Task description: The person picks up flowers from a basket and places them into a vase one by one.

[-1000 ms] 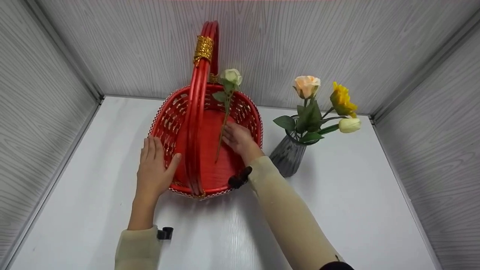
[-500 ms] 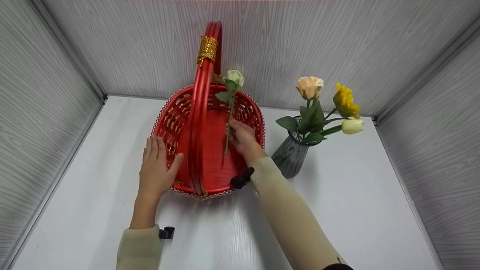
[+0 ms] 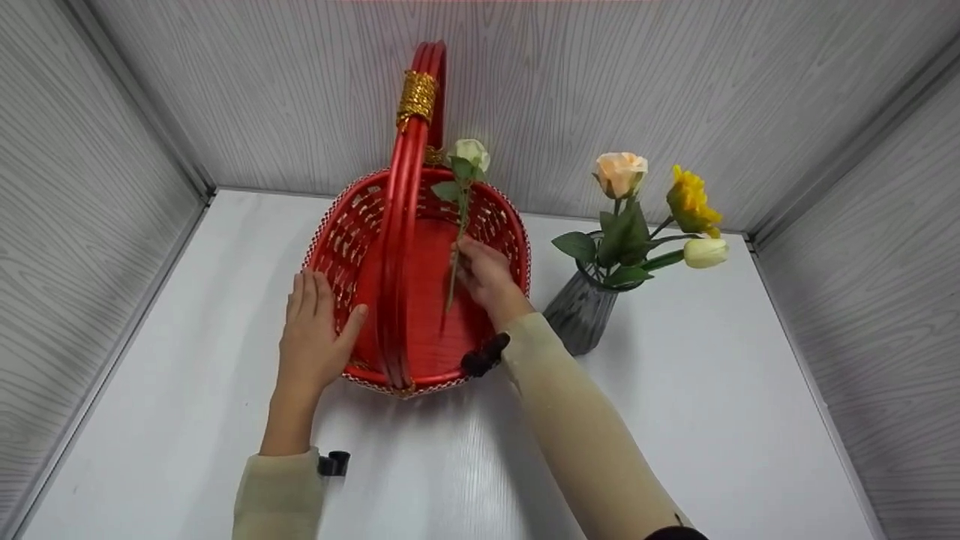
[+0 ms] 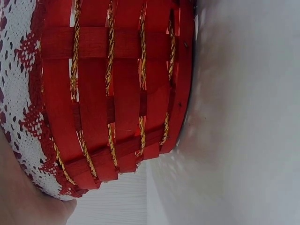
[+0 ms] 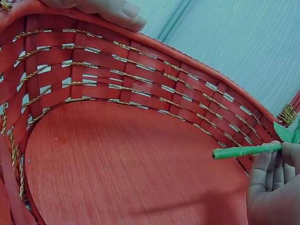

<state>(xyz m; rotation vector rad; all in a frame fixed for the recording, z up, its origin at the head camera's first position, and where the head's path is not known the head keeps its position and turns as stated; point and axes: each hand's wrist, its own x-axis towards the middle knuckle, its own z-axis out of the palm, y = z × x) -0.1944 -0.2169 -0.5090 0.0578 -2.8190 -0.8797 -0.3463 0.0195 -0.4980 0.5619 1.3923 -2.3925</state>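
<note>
A red woven basket [image 3: 439, 341] with a tall arched handle [image 3: 405, 195] stands on the white table. My left hand [image 3: 311, 330] rests on its left rim with the fingers straight and the thumb over the edge. Inside the basket's right half, my right hand [image 3: 487, 277] pinches the green stem of a white rose [image 3: 470, 155]. The flower head points toward the back wall, above the rim. In the right wrist view, the cut end of the stem [image 5: 243, 151] sticks out past the fingers over the basket floor [image 5: 122, 164]. Lace trim [image 4: 18, 89] edges the basket beside my left hand.
To the right of the basket, a dark grey ribbed vase [image 3: 579, 311] holds a peach rose [image 3: 620, 174], a yellow flower [image 3: 691, 201] and a pale tulip [image 3: 705, 253]. Grey wood-grain walls [image 3: 525, 90] border the table [image 3: 675, 420] at the back and sides.
The right fingers have closed around the rose stem, and the stem has shifted slightly right and stands a bit more upright in view. The left hand stays on the rim.
</note>
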